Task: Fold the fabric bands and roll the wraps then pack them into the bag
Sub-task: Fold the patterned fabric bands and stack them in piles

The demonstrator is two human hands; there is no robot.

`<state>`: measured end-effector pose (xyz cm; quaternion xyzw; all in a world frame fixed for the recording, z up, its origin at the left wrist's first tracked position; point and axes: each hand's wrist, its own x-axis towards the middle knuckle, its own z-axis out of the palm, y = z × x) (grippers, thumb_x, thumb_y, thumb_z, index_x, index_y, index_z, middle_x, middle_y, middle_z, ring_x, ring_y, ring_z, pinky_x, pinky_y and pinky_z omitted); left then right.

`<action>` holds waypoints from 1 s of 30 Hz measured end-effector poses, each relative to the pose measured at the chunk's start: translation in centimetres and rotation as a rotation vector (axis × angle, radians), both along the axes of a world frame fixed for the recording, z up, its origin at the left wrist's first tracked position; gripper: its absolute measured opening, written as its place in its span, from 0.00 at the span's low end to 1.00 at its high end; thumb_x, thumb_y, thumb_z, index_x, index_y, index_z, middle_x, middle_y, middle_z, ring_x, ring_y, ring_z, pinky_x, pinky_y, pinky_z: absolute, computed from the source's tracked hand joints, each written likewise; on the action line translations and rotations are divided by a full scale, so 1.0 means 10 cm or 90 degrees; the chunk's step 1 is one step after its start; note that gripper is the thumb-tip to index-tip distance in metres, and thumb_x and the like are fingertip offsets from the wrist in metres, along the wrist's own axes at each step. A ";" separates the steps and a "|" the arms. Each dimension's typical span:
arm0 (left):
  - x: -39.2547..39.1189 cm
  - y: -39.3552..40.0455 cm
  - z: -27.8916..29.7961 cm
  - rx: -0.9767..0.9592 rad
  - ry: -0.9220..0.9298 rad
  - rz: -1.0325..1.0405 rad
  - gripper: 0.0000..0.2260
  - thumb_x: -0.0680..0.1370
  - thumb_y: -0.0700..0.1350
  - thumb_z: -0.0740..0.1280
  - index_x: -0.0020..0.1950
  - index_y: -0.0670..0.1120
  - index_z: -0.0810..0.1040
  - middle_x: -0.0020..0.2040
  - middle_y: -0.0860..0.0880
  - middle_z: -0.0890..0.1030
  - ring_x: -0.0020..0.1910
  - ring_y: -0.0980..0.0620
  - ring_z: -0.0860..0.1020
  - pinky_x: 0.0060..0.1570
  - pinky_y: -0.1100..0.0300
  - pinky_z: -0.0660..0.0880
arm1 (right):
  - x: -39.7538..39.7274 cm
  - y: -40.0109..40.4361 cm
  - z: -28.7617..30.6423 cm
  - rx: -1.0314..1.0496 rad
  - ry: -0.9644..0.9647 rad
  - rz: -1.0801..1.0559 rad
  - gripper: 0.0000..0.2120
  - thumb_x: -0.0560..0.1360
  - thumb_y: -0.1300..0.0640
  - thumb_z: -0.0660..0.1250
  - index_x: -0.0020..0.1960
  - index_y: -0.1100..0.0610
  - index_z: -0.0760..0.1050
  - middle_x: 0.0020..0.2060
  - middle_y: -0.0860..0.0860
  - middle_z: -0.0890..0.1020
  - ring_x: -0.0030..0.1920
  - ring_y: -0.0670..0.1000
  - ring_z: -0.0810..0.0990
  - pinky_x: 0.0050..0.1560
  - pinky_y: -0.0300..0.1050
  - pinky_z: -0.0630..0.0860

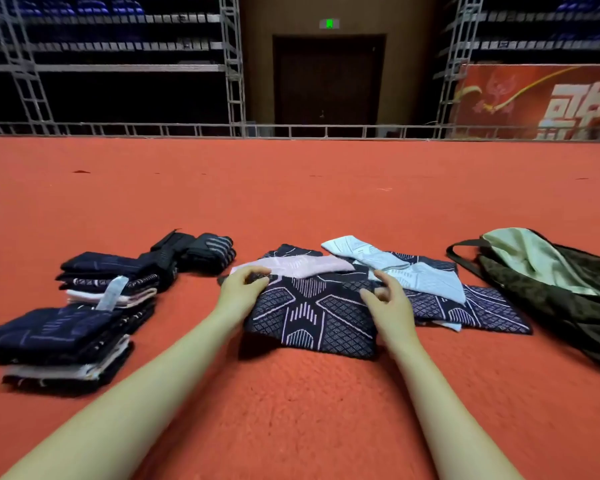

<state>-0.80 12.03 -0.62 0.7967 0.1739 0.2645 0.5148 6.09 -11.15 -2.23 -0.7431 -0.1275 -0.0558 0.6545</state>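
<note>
Both hands on the dark patterned band (312, 320), carpet center: left hand (238, 292) pinches its far-left corner; right hand (387, 301) hovers, fingers loosely curled. Folded stacks (73, 327) left, bag (548, 289) right.

Folded stacks (73, 327) lie left, loose bands (343, 299) in the middle, the bag (568, 292) right.

At about one o'clock, large white characters stand on the red banner (541, 102) by the far railing, cut off by the frame edge and not clear enough to read. At twelve o'clock a green lit sign (329, 23) hangs above the dark door (328, 81); its symbol is too small to tell. The pale tag (113, 292) on the folded stack at nine o'clock shows no legible print.
</note>
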 end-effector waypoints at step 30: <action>-0.04 -0.15 -0.39 0.274 0.013 -0.106 0.13 0.74 0.38 0.66 0.55 0.52 0.80 0.48 0.55 0.80 0.43 0.53 0.77 0.49 0.60 0.72 | -0.36 0.45 -0.23 -0.314 -0.280 0.185 0.11 0.75 0.61 0.65 0.56 0.55 0.80 0.49 0.47 0.78 0.44 0.41 0.76 0.50 0.30 0.69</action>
